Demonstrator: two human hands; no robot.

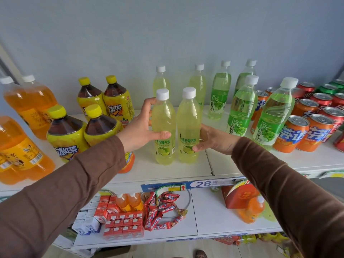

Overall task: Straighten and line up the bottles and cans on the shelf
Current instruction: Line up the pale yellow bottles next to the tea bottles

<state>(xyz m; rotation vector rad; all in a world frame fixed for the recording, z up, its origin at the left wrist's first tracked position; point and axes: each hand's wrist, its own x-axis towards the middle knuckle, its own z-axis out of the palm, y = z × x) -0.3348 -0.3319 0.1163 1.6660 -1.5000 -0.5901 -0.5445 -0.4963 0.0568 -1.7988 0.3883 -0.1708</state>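
Two pale lime soda bottles stand upright side by side at the front of the white shelf [251,161]. My left hand [141,125] grips the left lime bottle [163,118], thumb across its label. My right hand [214,138] holds the right lime bottle [189,116] low on its right side. Two more lime bottles [198,81] stand behind them. Green grape soda bottles [240,107] stand to the right. Orange cans [292,135] and red cans [322,101] fill the far right. Yellow iced tea bottles [65,131] and orange drink bottles [24,105] stand on the left.
A grey wall backs the shelf. On the lower shelf [210,216] lie red cartons [122,222], red candy wrappers [163,211], small orange bottles [130,202] and a red box [240,196]. A blue price strip reading 28 [202,183] runs along the shelf edge.
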